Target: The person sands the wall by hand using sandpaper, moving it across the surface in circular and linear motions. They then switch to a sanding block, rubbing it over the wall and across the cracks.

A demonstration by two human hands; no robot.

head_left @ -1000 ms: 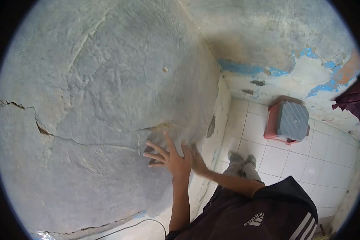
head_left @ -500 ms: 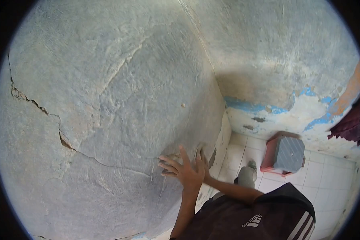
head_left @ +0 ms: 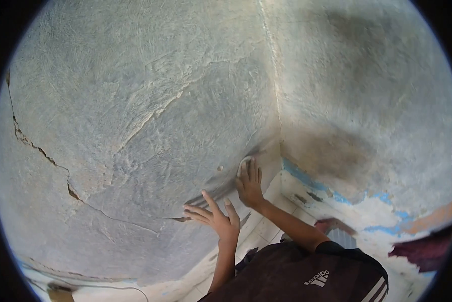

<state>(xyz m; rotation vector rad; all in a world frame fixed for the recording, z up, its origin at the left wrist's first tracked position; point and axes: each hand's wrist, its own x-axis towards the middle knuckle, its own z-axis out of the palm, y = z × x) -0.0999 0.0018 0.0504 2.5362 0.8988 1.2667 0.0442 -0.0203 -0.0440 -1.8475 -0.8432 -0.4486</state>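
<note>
My left hand is spread on the grey plastered wall, fingers pointing up and left, thumb apart, just right of a gap at the end of a crack. Higher and to the right, my right hand presses a small pale piece with a rounded edge to the same wall, near the corner. Its fingers cover most of the piece, so I cannot make out what it is. A small chip mark lies between the hands.
A long crack crosses the wall at left. The adjoining wall has dark stains and peeling blue paint. Low down are a grey-topped stool, partly behind my shoulder, dark red cloth at right and a thin cable at lower left.
My right hand has moved up the wall, away from my left hand, with the pale piece. The view has shifted, and the stool is now mostly hidden behind my body.
</note>
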